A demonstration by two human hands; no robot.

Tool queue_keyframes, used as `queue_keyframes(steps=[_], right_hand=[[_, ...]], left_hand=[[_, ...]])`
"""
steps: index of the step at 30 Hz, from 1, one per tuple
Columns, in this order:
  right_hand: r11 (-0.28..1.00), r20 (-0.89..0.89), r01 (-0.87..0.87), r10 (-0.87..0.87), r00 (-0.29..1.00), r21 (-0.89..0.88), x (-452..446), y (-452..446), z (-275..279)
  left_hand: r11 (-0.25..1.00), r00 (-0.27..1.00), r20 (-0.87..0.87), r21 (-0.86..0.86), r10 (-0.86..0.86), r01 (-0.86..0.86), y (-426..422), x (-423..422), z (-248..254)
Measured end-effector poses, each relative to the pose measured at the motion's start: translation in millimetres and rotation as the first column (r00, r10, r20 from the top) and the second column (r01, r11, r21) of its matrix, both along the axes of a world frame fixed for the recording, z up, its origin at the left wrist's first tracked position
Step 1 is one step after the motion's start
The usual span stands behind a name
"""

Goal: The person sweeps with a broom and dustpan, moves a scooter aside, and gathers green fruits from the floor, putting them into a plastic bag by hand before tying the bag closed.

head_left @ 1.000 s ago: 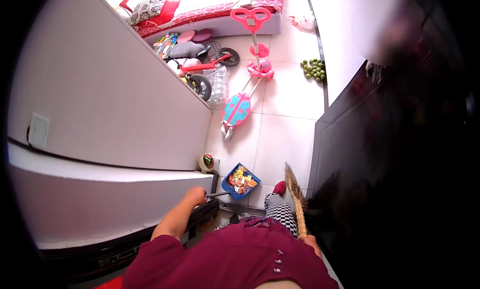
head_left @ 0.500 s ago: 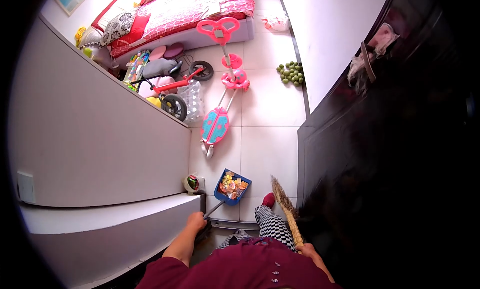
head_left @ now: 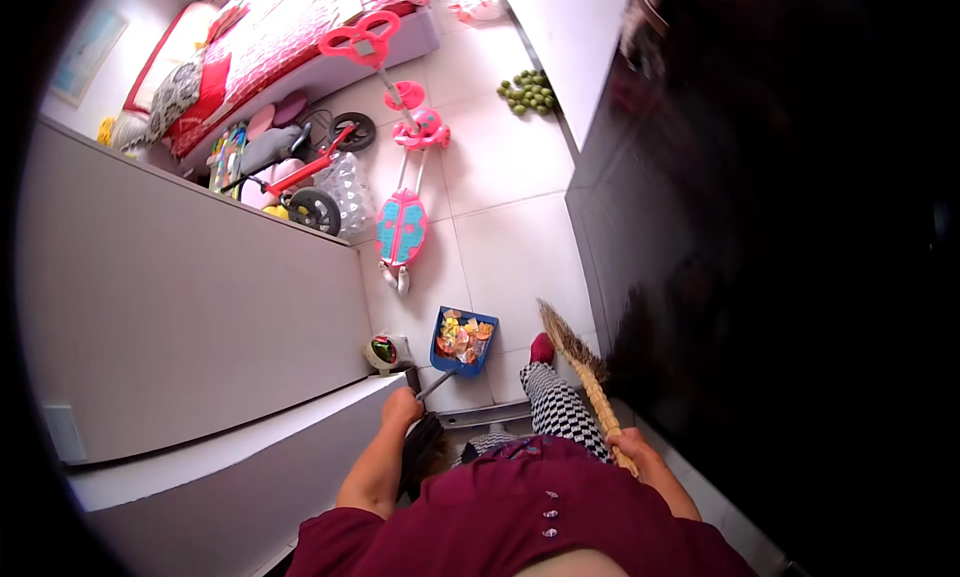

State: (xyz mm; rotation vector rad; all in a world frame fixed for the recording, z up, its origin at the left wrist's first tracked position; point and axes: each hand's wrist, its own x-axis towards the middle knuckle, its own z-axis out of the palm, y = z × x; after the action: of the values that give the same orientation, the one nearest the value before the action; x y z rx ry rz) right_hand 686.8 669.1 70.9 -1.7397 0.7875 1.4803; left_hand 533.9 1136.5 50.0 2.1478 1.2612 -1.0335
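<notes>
On the far left stands a smooth, flat grey panel [head_left: 200, 297]. Beyond it is a bed [head_left: 310, 32] with pink-and-white patterned covers, and a red-framed bike [head_left: 316, 167] with round black wheels beside a crinkled, see-through bag [head_left: 347, 189]. Near the panel's corner sits a small, round, pale bin [head_left: 371, 358] with something red and green inside (too small to make out). The left hand [head_left: 402, 407] is closed around the thin grey handle of a blue dustpan [head_left: 459, 369], a squarish pan over the pale, glossy tiles; whether it touches them I cannot tell. It holds a heap of yellow and orange scraps [head_left: 463, 337], some shiny. Behind it, a pink scooter [head_left: 402, 229] has an oval deck with turquoise patches. Farther back, green round things [head_left: 527, 94] lie clustered by the wall. Beside a red shoe [head_left: 541, 349], a straw broom [head_left: 597, 395] slants downward, its handle ridged and bound, its bristles ragged and darker. The right hand [head_left: 630, 443] grips that handle. A dark, glossy surface [head_left: 680, 227] fills the right.
</notes>
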Motion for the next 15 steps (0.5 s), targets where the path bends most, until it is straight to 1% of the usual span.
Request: queue_keyframes(steps=[1, 2, 3, 5, 7, 8, 9, 11, 12, 13, 15], right_hand=[[0.999, -0.013, 0.028, -0.028, 1.0, 0.023, -11, -8, 2], [0.995, 0.021, 0.082, -0.083, 0.996, 0.056, -26, -11, 5], [0.993, 0.024, 0.096, -0.098, 0.995, 0.064, -40, -17, 7], [0.986, 0.058, 0.151, -0.155, 0.986, 0.069, -73, -30, 21], [0.971, 0.084, 0.216, -0.225, 0.971, 0.107, -117, -50, 22], [0.979, 0.119, 0.186, -0.195, 0.973, 0.084, -142, -61, 25], [0.972, 0.121, 0.225, -0.232, 0.965, 0.065, -157, -65, 52], [0.95, 0.123, 0.304, -0.31, 0.943, 0.067, -208, -94, 59], [0.945, 0.118, 0.32, -0.326, 0.938, 0.068, -238, -106, 64], [0.926, 0.137, 0.368, -0.376, 0.916, 0.078, -271, -117, 53], [0.901, 0.154, 0.426, -0.434, 0.887, 0.088, -324, -141, 59]], left_hand=[[1.0, 1.0, -0.005, -0.005, -0.026, 0.026, 3, -4, -8], [0.997, 0.997, 0.029, -0.007, -0.072, 0.072, 12, -7, -15], [0.993, 0.992, 0.06, -0.01, -0.115, 0.116, 16, -11, -20], [0.988, 0.975, 0.169, 0.068, -0.147, 0.138, 16, -14, -23], [0.986, 0.974, 0.153, 0.037, -0.168, 0.164, 16, -11, -18], [0.994, 0.987, 0.134, -0.044, -0.091, 0.098, 18, -15, -19], [0.996, 0.989, 0.132, -0.056, -0.063, 0.071, 19, -13, -6], [0.994, 0.986, 0.15, -0.07, -0.076, 0.087, 3, -16, 11], [0.992, 0.985, 0.146, -0.068, -0.093, 0.103, -3, -28, 10], [0.991, 0.978, 0.17, -0.042, -0.118, 0.127, -6, -38, -4], [0.987, 0.969, 0.195, -0.018, -0.153, 0.16, -23, -52, -1]])
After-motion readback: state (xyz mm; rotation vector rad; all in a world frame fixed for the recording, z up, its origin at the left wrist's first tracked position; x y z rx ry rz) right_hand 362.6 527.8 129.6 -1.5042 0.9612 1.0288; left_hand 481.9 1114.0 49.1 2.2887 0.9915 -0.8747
